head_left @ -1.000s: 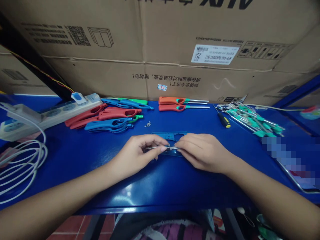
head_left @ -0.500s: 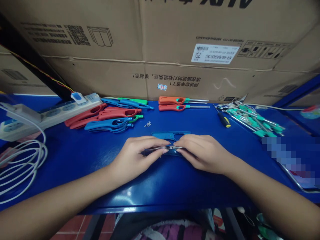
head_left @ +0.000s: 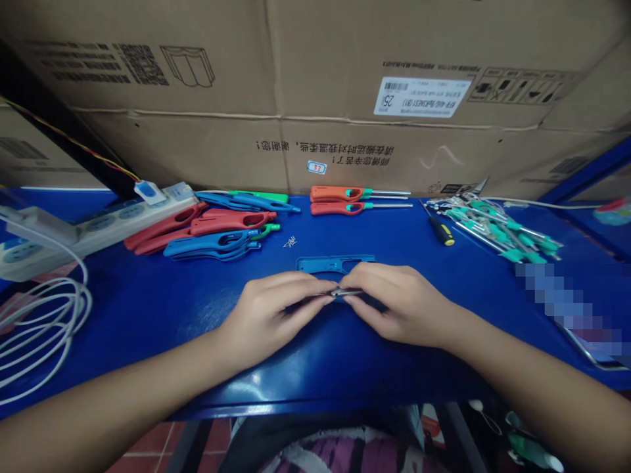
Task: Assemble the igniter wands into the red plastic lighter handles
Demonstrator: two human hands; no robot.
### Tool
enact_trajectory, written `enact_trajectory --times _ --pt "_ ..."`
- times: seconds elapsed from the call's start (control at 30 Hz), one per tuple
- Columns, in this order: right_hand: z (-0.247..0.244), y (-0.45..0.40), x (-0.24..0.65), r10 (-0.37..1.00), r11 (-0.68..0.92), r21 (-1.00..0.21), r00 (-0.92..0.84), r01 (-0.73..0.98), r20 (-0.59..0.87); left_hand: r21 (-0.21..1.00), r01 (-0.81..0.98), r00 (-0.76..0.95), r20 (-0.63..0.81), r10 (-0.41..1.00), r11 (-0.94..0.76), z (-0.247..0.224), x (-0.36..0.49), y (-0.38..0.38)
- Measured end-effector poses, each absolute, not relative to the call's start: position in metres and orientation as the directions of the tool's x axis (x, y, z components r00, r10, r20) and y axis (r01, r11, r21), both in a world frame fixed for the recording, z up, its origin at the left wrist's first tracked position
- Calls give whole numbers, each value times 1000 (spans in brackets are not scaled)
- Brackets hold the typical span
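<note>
My left hand (head_left: 286, 309) and my right hand (head_left: 394, 302) meet at the middle of the blue tabletop, fingertips pinched. Between them runs a thin, dark-and-metallic piece (head_left: 338, 293), mostly covered by my fingers, so its kind does not show. Just beyond lies a blue lighter shell half (head_left: 320, 265), hollow side up, its right end partly behind my right hand. A few tiny screws (head_left: 290, 242) are scattered farther back to the left.
Red and blue lighter shells (head_left: 217, 244) are piled at the left by a power strip (head_left: 106, 220) and coiled white cable (head_left: 49, 328). Two assembled lighters (head_left: 340, 194) lie against the cardboard box (head_left: 335, 66). On the right are a screwdriver (head_left: 440, 230) and lighter inner parts (head_left: 503, 230).
Both hands stay together around the thin piece, with only slight finger shifts and a small tilt of the piece. The whole view has shifted a little.
</note>
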State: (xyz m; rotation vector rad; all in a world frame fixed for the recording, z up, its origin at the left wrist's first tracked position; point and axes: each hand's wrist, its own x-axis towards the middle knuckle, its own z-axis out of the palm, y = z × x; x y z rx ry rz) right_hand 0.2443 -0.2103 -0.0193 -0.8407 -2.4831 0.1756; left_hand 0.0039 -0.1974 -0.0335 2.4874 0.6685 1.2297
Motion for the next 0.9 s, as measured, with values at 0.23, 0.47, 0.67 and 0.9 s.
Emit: enact_trajectory --times 0.23,0.47,0.67,0.9 --pt "-15 -213 234 803 508 -613 -590 605 84 370 238 643 633 431 -898 -38 6 -203" --pt "-11 -202 248 844 503 -562 -512 657 158 882 159 622 259 739 -444 -35 8 -196" --pt "-3 -195 266 866 501 -381 -449 777 222 988 60 567 -152 810 143 -36 9 -180" --pt "12 -196 272 818 543 -338 -576 769 5 959 223 489 47 871 -177 -42 7 -181"
